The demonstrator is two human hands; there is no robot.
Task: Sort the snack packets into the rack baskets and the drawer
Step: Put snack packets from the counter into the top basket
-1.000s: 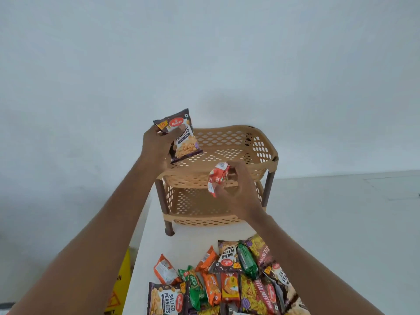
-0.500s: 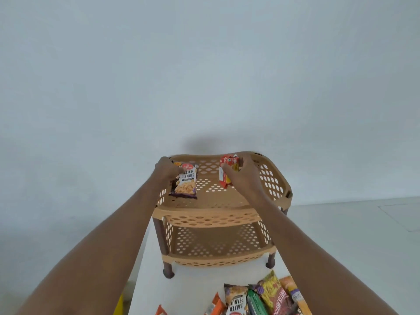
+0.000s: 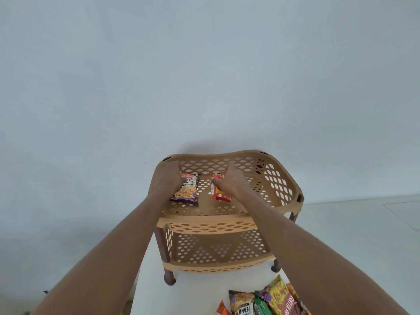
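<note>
Head view: nearest, the pile (image 3: 261, 301) shows one label reading "PEANUTS". Beyond, in the rack's top basket (image 3: 279, 189), the left hand (image 3: 167, 180) grips a peanut packet (image 3: 187, 189) marked "…TED …NUTS", and the right hand (image 3: 231, 181) grips a red packet (image 3: 218, 194). Both packets now lie on the basket floor, lower than before.

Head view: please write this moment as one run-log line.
left hand holds peanut packet | right hand holds red packet | both in top basket | pile on table
</note>
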